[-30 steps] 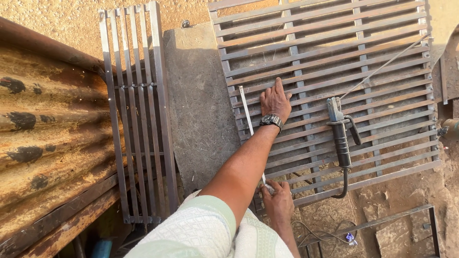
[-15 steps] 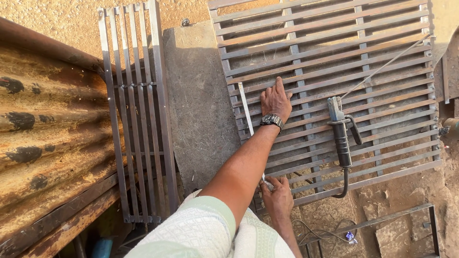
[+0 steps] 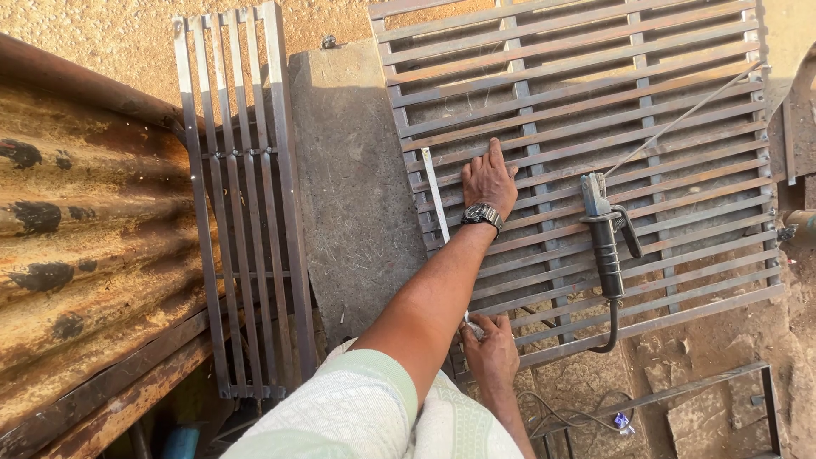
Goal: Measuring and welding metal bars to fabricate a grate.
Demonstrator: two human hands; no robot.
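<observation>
A large steel grate (image 3: 680, 51) of parallel bars lies flat on the ground. My left hand (image 3: 488, 180), with a wristwatch, rests flat on its bars, fingers stretched out, beside a thin flat metal strip (image 3: 435, 200) laid along the grate's left side. My right hand (image 3: 490, 353) is at the grate's near edge, closed around the strip's lower end. A black-handled welding electrode holder (image 3: 605, 246) with a long rod (image 3: 680, 119) lies on the grate to the right of my left hand; neither hand touches it.
A narrower steel grate (image 3: 242, 212) lies to the left, past a concrete slab (image 3: 348, 187). Rusty corrugated sheet (image 3: 76, 229) fills the far left. A steel frame (image 3: 680, 395) and thin cable (image 3: 578, 416) lie on broken stone at the lower right.
Hardly anything differs. My left hand stays flat on the grate, and my right hand keeps its hold at the strip's lower end.
</observation>
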